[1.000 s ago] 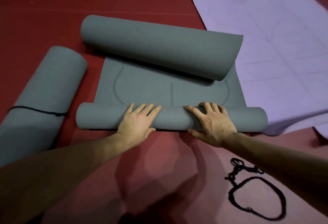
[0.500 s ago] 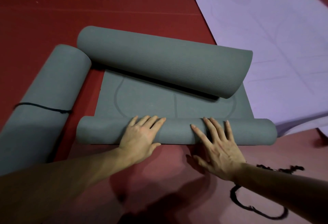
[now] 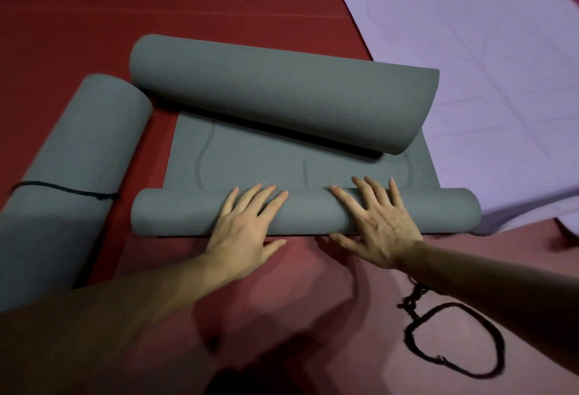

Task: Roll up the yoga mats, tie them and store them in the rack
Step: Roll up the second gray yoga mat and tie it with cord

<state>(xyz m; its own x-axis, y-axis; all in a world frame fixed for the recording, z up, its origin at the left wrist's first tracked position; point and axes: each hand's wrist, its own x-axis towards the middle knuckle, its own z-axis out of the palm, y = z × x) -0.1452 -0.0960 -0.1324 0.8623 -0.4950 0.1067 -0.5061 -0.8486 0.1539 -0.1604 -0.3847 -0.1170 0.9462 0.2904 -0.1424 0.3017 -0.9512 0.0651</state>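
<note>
Head: mat roll [image 3: 175, 216] axis left-right

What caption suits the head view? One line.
Left hand and right hand press a half-rolled grey mat; tied mat at left, loose black cord at right.

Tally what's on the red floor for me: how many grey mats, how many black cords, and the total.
Grey mats: 2, a tied roll and a half-rolled mat.
Black cords: 2, a tied cord on that roll and a loose cord.
Total: 4.
</note>
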